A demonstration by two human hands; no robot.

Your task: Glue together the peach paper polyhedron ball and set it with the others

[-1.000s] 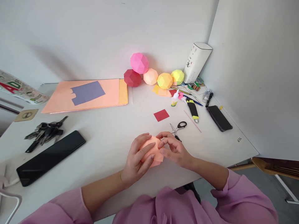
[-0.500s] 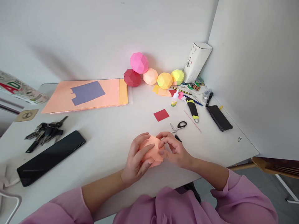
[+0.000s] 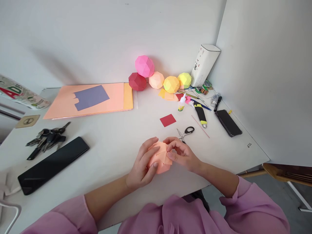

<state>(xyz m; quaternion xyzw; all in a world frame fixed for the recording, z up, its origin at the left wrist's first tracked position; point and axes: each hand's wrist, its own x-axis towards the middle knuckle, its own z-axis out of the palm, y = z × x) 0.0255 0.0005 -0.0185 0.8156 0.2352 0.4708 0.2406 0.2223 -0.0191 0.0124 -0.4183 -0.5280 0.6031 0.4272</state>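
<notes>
A peach faceted paper ball [image 3: 159, 162] sits between my hands close to the table's front edge. My left hand [image 3: 143, 164] wraps around its left side, fingers over the top and thumb on the near face. On the right side, my right hand [image 3: 181, 154] pinches a paper flap of the ball between thumb and fingers. Slit-like seams show on the ball's upper and near faces. Just beyond my right hand lie scissors [image 3: 188, 130], blades half apart, with one handle partly hidden. A small red paper rectangle [image 3: 168, 120] is farther back.
Finished paper balls in pink [image 3: 144, 66], dark red [image 3: 137, 81] and other colours line the wall. A glue bottle [image 3: 181, 103], a utility knife [image 3: 200, 114] and a phone [image 3: 228, 123] lie right. Left are peach sheets [image 3: 97, 112], keys [image 3: 50, 138] and a black device [image 3: 53, 165].
The ball has turned slightly in my hands, showing more of its near face. My left thumb has moved up on it, and my right fingers have drawn together at the flap.
</notes>
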